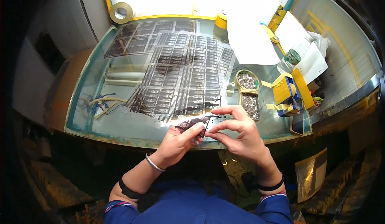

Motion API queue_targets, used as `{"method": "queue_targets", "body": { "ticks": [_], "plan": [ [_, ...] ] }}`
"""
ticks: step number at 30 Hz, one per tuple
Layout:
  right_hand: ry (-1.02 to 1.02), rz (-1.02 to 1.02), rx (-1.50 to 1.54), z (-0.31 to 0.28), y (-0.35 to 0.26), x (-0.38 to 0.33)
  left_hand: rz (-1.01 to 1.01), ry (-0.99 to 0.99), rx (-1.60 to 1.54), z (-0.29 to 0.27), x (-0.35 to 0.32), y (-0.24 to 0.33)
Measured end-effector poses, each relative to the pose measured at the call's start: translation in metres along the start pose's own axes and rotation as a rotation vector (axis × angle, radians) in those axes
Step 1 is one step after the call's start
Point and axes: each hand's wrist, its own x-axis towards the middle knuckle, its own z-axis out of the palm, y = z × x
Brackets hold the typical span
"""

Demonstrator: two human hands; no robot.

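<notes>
My left hand [178, 142] is closed on a small dark printed film piece [191, 123], its thumb lying on top of the piece near the right edge. Beside that edge, my right hand [238, 134] makes a pinch with its thumb and a finger, while another finger reaches out above. What sits between those fingertips is too small to make out. Just beyond both hands, clear film sheets [180, 79] with rows of dark printed patterns lie overlapping on the glass table [120, 132]. Dark smears cover parts of them.
Two joined containers [260, 97] of small pale bits stand right of the sheets. Further right are a blue and yellow tape dispenser [284, 89], a phone [297, 122] and a clear bottle [285, 65]. A tape roll [121, 13] rests at the far left; white paper [250, 43] hangs opposite.
</notes>
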Motion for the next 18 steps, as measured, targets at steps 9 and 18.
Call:
{"method": "queue_targets", "body": {
  "ticks": [9, 18],
  "plan": [
    [0.025, -0.028, -0.16, -0.003, 0.002, -0.008, -0.006, -0.026, 0.041, 0.0, -0.001, 0.002],
    [0.052, -0.122, -0.285, 0.007, 0.001, -0.017, 0.003, -0.017, -0.025, -0.002, 0.0, -0.001]
  ]
}}
